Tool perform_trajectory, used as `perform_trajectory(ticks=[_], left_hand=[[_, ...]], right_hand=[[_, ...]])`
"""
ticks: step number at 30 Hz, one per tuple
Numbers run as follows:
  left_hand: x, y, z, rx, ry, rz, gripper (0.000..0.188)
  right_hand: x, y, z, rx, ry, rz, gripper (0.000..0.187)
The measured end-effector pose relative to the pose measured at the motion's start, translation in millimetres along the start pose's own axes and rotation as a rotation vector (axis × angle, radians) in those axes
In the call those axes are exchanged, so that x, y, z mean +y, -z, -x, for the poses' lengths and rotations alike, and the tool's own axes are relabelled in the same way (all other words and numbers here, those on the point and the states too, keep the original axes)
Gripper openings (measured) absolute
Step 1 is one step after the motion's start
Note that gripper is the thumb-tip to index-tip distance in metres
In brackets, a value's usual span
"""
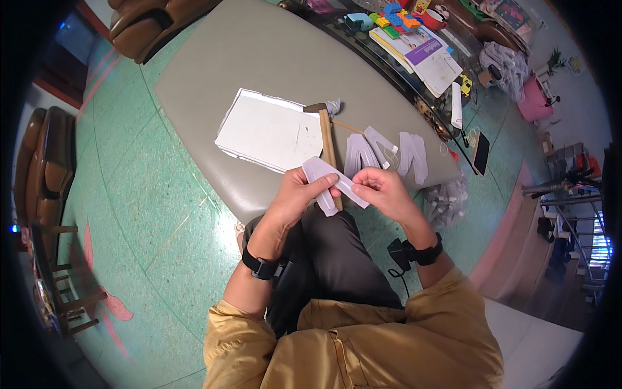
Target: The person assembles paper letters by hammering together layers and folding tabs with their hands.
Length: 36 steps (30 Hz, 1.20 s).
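Observation:
A pale lilac strip (315, 170), bent into a V, is held up over my lap. My left hand (299, 193) pinches it near its bend, thumb on top. The fingers of my right hand (387, 193) are closed on the end of its longer arm. Just beyond my right hand lie several similar bent strips (412, 155) on the grey padded bench (272, 55). A wooden bar (328, 144) rests between the strips and a shallow white box lid (269, 129), its near end partly behind the held strip.
A dark blade-like tool (315, 108) with a wrapped end touches the top of the bar. At the far right, a glass table holds papers (431, 61) and toy bricks (395, 19). A phone (481, 153) and a clear plastic bag (446, 202) are right of the bench.

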<state>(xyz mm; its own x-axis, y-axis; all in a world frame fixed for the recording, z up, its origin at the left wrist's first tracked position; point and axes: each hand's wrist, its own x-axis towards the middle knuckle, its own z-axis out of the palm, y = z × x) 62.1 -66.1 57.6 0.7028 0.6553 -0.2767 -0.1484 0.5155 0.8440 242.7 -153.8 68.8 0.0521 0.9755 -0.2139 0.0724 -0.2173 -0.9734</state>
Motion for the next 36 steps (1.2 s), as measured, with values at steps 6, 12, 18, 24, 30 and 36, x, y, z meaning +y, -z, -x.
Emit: perform_trajectory(ticks=[6,12,18,24,30,36], left_hand=[[-11.8,-6.9,2.7,0.220,-0.148,-0.292,0.015],[-13.0,-11.4,3.5,0.211,-0.063,0.099,0.015],[-12.8,-5.9,11.6,0.060,0.018,0.042,0.014],[-14.0,-4.5,17.3,0.105,0.011,0.004,0.015],[-18.0,-4.9,18.3,0.126,0.030,-0.027,0.014],[-13.0,-12.8,25.6,0.128,0.035,-0.047,0.013]], right_hand=[[-10.3,-8.4,4.8,0.021,0.034,0.135,0.005],[-6.7,-5.2,1.3,0.052,-0.036,0.047,0.010],[-1.3,-6.1,3.0,-0.025,-0.088,-0.090,0.014],[5.3,-7.9,9.0,-0.049,-0.053,-0.150,0.017],[11.2,-12.1,11.6,0.005,-0.007,-0.121,0.014],[-1.8,-24.7,20.5,0.195,0.248,0.252,0.010]])
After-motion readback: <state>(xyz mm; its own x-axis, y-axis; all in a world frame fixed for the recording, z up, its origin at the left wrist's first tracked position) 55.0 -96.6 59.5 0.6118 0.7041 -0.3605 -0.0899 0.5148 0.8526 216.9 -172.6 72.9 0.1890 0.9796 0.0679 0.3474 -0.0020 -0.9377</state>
